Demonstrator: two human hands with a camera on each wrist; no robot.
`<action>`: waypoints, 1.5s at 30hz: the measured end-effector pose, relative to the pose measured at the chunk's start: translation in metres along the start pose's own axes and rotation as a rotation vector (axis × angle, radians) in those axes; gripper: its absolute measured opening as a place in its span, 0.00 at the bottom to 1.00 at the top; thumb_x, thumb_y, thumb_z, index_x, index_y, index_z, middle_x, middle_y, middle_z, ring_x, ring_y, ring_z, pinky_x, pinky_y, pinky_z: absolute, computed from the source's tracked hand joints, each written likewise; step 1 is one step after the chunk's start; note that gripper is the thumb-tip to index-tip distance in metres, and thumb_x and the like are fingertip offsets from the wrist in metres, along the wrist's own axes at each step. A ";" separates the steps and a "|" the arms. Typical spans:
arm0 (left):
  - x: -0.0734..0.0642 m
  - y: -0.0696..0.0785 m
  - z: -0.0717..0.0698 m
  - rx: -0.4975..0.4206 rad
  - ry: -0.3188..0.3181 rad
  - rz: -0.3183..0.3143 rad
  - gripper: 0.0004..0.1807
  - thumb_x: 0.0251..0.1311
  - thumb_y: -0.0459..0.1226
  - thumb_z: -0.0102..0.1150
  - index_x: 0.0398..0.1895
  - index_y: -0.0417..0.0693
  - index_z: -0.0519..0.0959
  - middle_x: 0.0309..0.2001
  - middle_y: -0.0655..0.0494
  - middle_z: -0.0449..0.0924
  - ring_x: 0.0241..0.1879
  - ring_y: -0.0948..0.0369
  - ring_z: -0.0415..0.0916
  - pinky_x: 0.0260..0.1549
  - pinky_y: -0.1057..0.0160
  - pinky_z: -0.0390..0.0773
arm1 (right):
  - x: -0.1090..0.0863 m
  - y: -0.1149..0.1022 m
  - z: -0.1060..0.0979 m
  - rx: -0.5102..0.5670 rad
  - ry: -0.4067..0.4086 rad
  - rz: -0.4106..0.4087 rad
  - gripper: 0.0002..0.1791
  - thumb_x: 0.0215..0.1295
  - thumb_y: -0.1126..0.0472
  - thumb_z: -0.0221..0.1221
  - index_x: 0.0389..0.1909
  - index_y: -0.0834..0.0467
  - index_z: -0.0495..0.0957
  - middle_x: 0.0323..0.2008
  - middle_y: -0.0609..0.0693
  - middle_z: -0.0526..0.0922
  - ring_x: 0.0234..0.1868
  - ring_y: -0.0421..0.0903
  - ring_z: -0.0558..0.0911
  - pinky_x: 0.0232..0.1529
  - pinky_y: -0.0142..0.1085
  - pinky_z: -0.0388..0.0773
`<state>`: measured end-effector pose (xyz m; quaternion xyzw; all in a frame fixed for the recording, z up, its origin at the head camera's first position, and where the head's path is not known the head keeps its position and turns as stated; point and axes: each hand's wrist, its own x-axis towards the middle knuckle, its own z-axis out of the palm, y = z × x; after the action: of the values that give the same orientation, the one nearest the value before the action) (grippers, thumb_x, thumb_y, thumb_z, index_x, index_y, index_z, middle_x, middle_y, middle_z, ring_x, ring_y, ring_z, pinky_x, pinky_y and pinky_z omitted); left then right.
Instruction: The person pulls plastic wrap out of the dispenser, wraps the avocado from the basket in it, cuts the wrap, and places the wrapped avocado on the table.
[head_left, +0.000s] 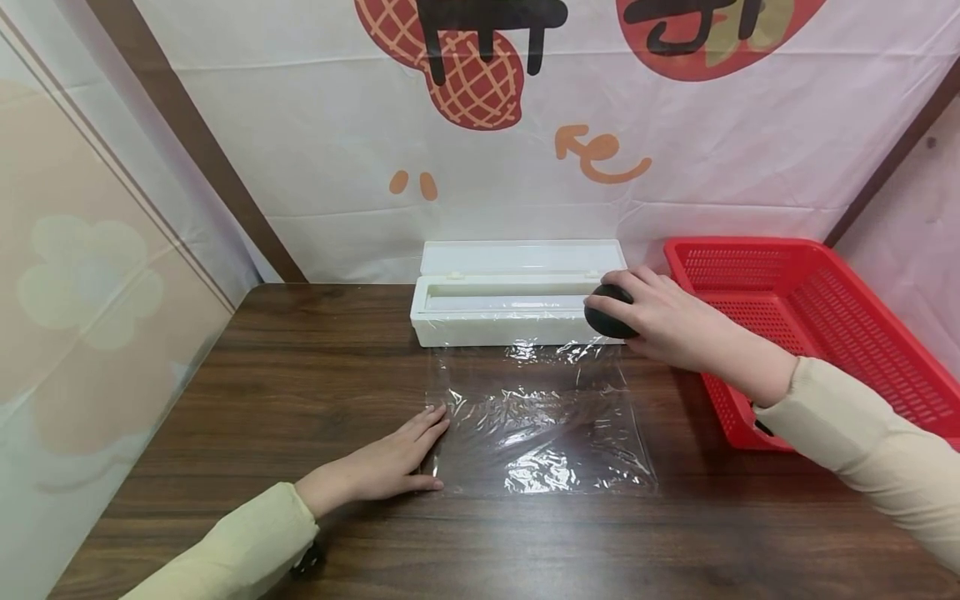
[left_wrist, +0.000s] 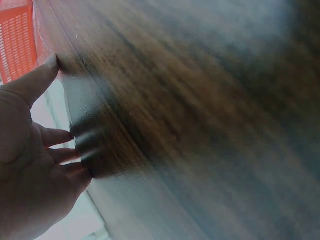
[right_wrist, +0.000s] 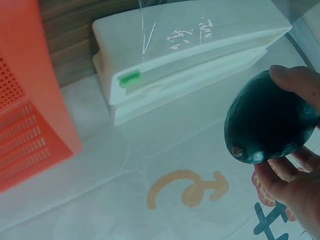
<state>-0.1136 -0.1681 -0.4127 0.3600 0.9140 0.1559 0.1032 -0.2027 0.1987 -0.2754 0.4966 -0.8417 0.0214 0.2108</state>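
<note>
A dark avocado (head_left: 606,312) with a small stem nub is gripped by my right hand (head_left: 667,321), in the air at the right end of the white cling film dispenser (head_left: 480,331). Clear cling film (head_left: 540,442) runs from the dispenser toward me and lies over the table. My left hand (head_left: 393,458) rests with its fingers extended on the film's left edge. In the right wrist view, thumb and fingers curl round the avocado (right_wrist: 270,120). The left wrist view shows the left hand (left_wrist: 40,145) with fingertips against the tabletop.
The dispenser's lid (head_left: 525,257) is raised at the back. A red plastic basket (head_left: 738,417) stands at the right, under my right forearm. The brown wooden table (head_left: 300,367) ends at a printed cloth backdrop (head_left: 337,167).
</note>
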 end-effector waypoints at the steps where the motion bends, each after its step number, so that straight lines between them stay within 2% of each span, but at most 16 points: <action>1: 0.000 0.000 0.000 0.000 -0.002 -0.003 0.41 0.57 0.49 0.56 0.64 0.28 0.56 0.67 0.35 0.49 0.66 0.42 0.46 0.61 0.47 0.55 | 0.001 -0.001 0.000 0.003 -0.007 0.003 0.34 0.34 0.70 0.70 0.50 0.58 0.73 0.46 0.61 0.72 0.44 0.58 0.71 0.34 0.49 0.74; 8: 0.001 -0.002 0.003 0.008 0.000 -0.002 0.41 0.57 0.48 0.57 0.64 0.28 0.56 0.67 0.35 0.49 0.67 0.42 0.46 0.62 0.47 0.54 | 0.004 -0.008 0.005 0.026 -0.034 -0.003 0.34 0.37 0.67 0.71 0.51 0.59 0.73 0.47 0.61 0.71 0.47 0.58 0.70 0.37 0.49 0.74; 17: 0.001 -0.003 0.004 0.004 -0.011 -0.010 0.42 0.57 0.50 0.55 0.64 0.29 0.55 0.68 0.36 0.48 0.67 0.43 0.44 0.62 0.48 0.54 | 0.010 -0.016 0.016 0.049 -0.015 -0.045 0.32 0.39 0.66 0.71 0.51 0.59 0.73 0.47 0.61 0.71 0.48 0.58 0.70 0.43 0.50 0.73; 23: 0.001 -0.005 0.006 0.007 -0.004 -0.006 0.42 0.57 0.50 0.55 0.64 0.29 0.55 0.68 0.36 0.48 0.67 0.43 0.45 0.62 0.48 0.54 | 0.012 -0.022 0.025 0.067 0.006 -0.068 0.33 0.39 0.59 0.72 0.51 0.58 0.74 0.46 0.60 0.72 0.47 0.58 0.70 0.45 0.49 0.73; 27: 0.002 -0.005 0.006 0.009 -0.002 -0.004 0.42 0.57 0.50 0.56 0.64 0.29 0.55 0.68 0.36 0.48 0.67 0.43 0.45 0.62 0.48 0.54 | 0.014 -0.025 0.029 0.067 0.014 -0.081 0.33 0.38 0.60 0.72 0.51 0.58 0.73 0.46 0.60 0.72 0.46 0.57 0.71 0.45 0.49 0.73; 35: 0.002 -0.005 0.006 0.016 0.005 0.000 0.42 0.57 0.50 0.56 0.64 0.29 0.55 0.67 0.35 0.49 0.67 0.43 0.45 0.62 0.48 0.54 | 0.017 -0.033 0.035 0.075 -0.025 -0.084 0.35 0.38 0.63 0.72 0.53 0.58 0.73 0.48 0.59 0.72 0.47 0.55 0.71 0.45 0.46 0.75; 45: 0.001 -0.004 0.005 0.014 0.025 0.020 0.41 0.57 0.49 0.57 0.63 0.28 0.57 0.66 0.34 0.50 0.66 0.41 0.47 0.61 0.46 0.55 | 0.021 -0.042 0.045 0.137 -0.049 -0.091 0.34 0.40 0.63 0.71 0.54 0.58 0.72 0.49 0.59 0.71 0.47 0.55 0.72 0.44 0.45 0.76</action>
<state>-0.1155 -0.1690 -0.4194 0.3679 0.9127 0.1549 0.0877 -0.1911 0.1497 -0.3155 0.5479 -0.8198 0.0569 0.1564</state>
